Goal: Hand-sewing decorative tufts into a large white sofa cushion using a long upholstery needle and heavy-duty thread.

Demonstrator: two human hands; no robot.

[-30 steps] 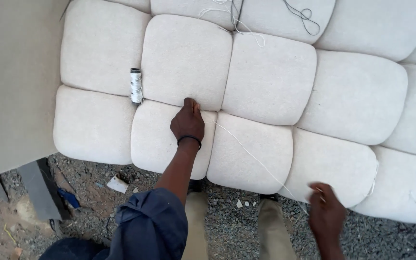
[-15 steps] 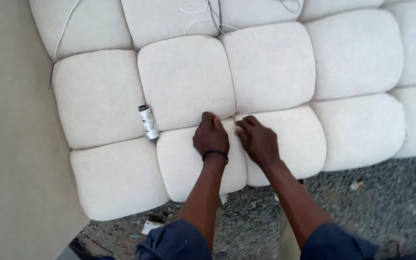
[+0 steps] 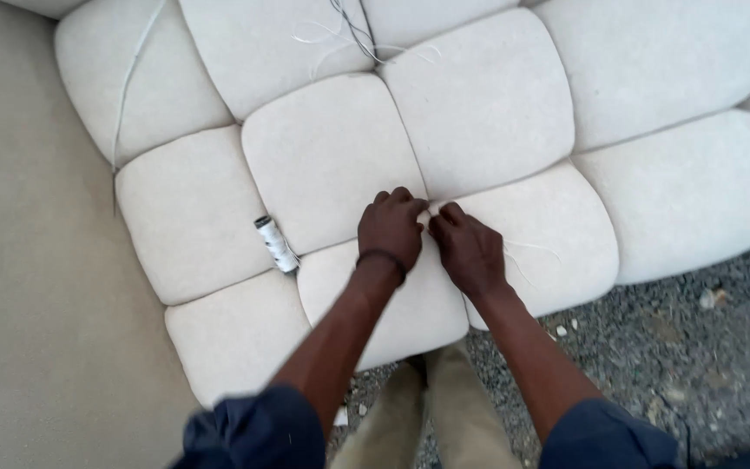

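A thin white thread (image 3: 527, 254) trails rightward across the tufted cushion (image 3: 488, 104) from the seam junction where the left hand (image 3: 390, 227) and right hand (image 3: 469, 247) meet — fingers curled, pinching there — a thread spool (image 3: 276, 245) lying left, angled diagonally.

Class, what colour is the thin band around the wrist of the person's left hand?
The thin wristband on the left hand is black, seen best in the head view.
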